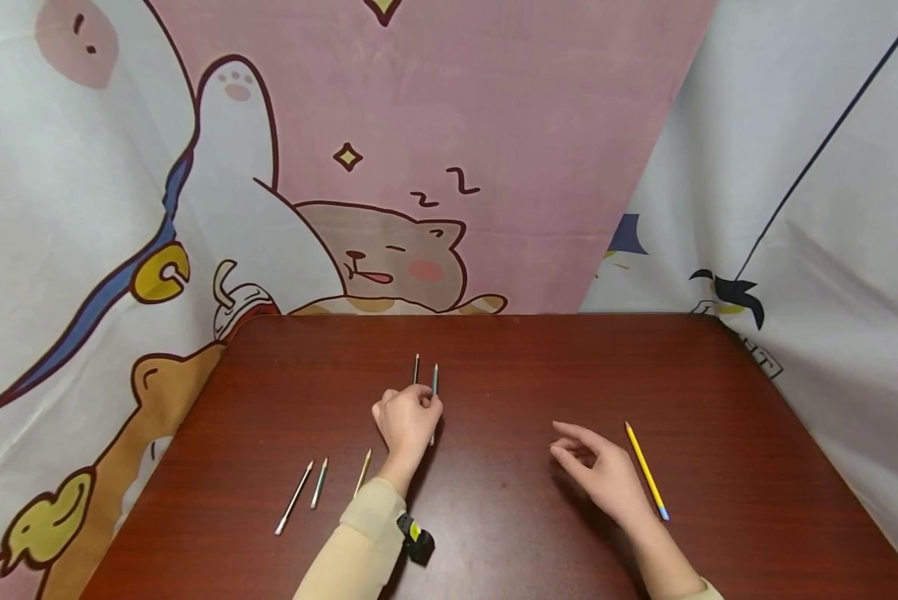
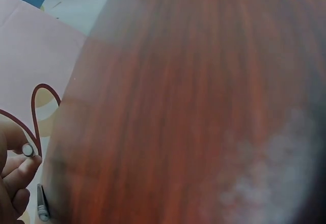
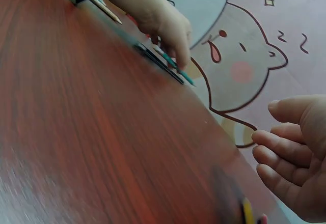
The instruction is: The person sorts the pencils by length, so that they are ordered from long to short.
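I see my left hand (image 1: 406, 421) pinching the teal pencil (image 1: 435, 381) mid-table (image 1: 509, 358), long axis toward the far edge | black pencil (image 1: 416, 368) just left, near-parallel | right hand (image 1: 602, 475) empty, well apart, nearest the yellow pencil (image 1: 647, 471) on its right.

Tabletop (image 1: 501, 517) red-brown, streaked with darker grain. One teal pencil (image 1: 435, 380), one yellow pencil (image 1: 647, 471) with a blue end; sleeve (image 1: 358, 542) pale yellow, wrist camera (image 1: 420, 547) black and yellow. Backdrop cloth (image 1: 531, 125) pink and white, printed with dark-outlined cartoon animals (image 1: 396, 250).
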### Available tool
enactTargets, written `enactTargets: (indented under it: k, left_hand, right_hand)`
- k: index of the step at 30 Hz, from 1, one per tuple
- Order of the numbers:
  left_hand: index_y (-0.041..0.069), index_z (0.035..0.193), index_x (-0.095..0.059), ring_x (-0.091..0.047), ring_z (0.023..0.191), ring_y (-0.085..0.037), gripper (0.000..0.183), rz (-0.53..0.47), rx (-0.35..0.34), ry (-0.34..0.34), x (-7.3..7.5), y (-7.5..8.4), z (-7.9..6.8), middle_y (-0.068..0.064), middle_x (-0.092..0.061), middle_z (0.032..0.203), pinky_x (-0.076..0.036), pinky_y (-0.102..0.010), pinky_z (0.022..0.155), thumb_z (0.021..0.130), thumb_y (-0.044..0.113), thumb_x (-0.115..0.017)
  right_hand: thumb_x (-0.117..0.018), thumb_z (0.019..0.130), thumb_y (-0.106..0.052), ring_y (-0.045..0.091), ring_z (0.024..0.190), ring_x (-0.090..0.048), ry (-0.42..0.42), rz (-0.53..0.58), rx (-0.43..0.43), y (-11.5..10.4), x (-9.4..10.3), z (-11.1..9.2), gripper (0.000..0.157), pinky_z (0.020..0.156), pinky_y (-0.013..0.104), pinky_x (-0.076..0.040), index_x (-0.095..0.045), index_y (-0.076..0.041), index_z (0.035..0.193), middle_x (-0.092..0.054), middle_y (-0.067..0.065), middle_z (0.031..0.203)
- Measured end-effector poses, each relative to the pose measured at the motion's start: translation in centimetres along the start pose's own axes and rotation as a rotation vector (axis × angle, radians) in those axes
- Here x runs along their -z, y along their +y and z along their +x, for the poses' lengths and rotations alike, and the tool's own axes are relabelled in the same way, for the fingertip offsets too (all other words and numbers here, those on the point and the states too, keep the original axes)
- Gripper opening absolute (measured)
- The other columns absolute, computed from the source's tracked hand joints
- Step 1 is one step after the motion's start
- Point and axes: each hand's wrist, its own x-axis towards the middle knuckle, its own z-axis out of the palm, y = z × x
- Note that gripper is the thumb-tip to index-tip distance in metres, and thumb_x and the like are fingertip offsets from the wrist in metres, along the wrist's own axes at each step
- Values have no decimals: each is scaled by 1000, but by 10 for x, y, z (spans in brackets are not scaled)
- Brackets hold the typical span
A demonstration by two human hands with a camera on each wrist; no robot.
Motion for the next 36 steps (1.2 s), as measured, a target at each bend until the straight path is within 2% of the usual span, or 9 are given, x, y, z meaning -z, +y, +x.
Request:
enactTargets:
  k: [10, 17, 22, 25, 36]
  left_hand:
    - [15, 83, -79, -56, 79, -26, 12, 82, -6, -42, -5, -2, 1, 8, -66, 64, -35, -47, 78, 72, 20, -79]
    - [17, 84, -79, -56, 78, -25, 16, 100, -9, -60, -5, -3, 1, 7, -67, 66, -35, -46, 75, 72, 24, -84]
    - [17, 87, -79, -56, 77, -25, 16, 112, -13, -56, -4, -1, 1, 7, -68, 67, -35, -46, 75, 73, 22, -84]
    - [17, 89, -79, -55, 77, -25, 17, 111, -2, -60, -4, 0, 1, 6, -68, 67, -34, -46, 75, 74, 22, -84]
    - [17, 96, -77, -56, 79, -28, 21, 132, 44, -71, -5, 1, 2, 3, -70, 75, -34, -47, 75, 76, 20, -81]
  right_hand:
    - [-72, 91, -12, 13, 82, -69, 81, -121, 0, 11, 27, -3, 35, 71, 25, -53, -67, -7, 125, -73, -2, 94]
    - [-72, 92, -17, 21, 86, -69, 115, -154, -25, 17, 40, -5, 36, 71, 24, -52, -66, -7, 127, -72, 0, 97]
    - [-71, 93, -21, 11, 86, -66, 144, -191, -48, 23, 49, -8, 36, 72, 22, -51, -66, -8, 126, -73, 2, 97]
    - [-72, 92, -21, 7, 84, -63, 169, -210, -60, 28, 54, -10, 36, 68, 22, -49, -67, -8, 125, -73, 3, 97]
    - [-72, 92, -28, 2, 89, -60, 209, -272, -117, 37, 66, -16, 37, 67, 18, -42, -69, -10, 123, -72, 3, 98]
